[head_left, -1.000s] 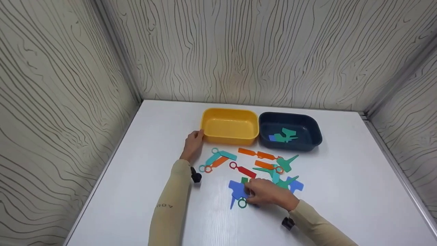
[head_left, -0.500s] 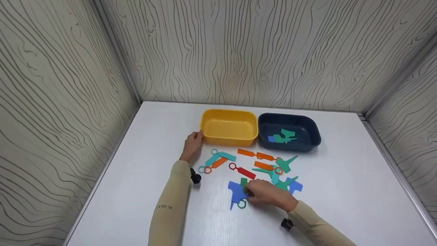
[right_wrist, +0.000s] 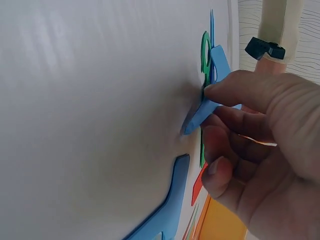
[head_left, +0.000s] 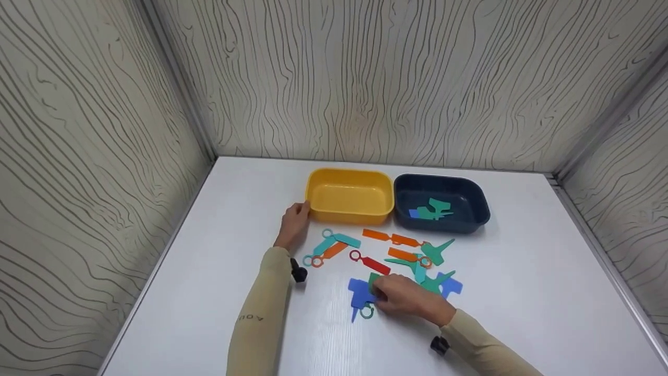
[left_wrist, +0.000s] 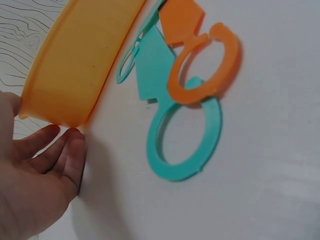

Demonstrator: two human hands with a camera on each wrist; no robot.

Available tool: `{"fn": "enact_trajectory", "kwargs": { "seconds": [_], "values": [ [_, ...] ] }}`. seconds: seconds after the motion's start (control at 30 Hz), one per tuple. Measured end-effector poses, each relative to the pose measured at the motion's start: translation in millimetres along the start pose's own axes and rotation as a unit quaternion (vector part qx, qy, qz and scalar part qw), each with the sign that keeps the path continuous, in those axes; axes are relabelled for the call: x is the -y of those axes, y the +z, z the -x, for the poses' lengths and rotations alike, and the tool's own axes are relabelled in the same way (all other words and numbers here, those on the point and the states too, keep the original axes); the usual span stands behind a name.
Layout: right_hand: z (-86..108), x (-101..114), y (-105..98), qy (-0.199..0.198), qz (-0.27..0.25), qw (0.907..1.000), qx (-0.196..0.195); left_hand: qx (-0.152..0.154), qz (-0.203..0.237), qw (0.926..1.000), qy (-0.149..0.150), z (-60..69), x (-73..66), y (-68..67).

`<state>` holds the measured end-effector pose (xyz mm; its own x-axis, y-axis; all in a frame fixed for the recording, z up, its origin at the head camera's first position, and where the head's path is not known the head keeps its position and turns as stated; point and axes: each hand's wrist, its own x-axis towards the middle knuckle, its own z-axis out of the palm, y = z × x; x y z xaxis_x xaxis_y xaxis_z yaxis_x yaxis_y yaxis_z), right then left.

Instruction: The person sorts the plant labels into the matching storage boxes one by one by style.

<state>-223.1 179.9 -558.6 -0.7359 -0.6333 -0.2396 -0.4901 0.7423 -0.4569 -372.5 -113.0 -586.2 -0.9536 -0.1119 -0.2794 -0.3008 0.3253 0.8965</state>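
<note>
My right hand pinches a blue T-shaped plant label between thumb and fingers, just above the table in the right wrist view. Beneath and beside it lie a dark green ring tag and more blue label, partly hidden by the hand. My left hand holds the near left corner of the yellow bin, thumb near the rim and fingertips by the lower edge. Beside that hand, turquoise ring tags and an orange ring tag lie overlapping.
A dark blue bin touches the yellow one and contains green and blue labels. A red ring tag lies mid-table. Orange ring tags, green T-shaped labels and another blue label are scattered to the right.
The green ring tag has shifted slightly left beneath my right hand, and the blue label there has changed position a little. My left hand stays at the yellow bin.
</note>
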Motion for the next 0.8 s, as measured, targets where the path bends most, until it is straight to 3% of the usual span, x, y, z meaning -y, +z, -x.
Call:
{"fn": "enact_trajectory", "kwargs": {
  "seconds": [0.43,0.8],
  "values": [
    [-0.6,-5,0,-0.044,-0.031,0.9976,-0.045,-0.007,-0.014,0.9995,0.026,-0.7,0.3,-0.2],
    [0.9,-29,-38,-0.033,-0.034,0.9901,-0.132,-0.002,-0.012,0.9999,0.010,0.4,-1.4,0.5]
  ]
}}
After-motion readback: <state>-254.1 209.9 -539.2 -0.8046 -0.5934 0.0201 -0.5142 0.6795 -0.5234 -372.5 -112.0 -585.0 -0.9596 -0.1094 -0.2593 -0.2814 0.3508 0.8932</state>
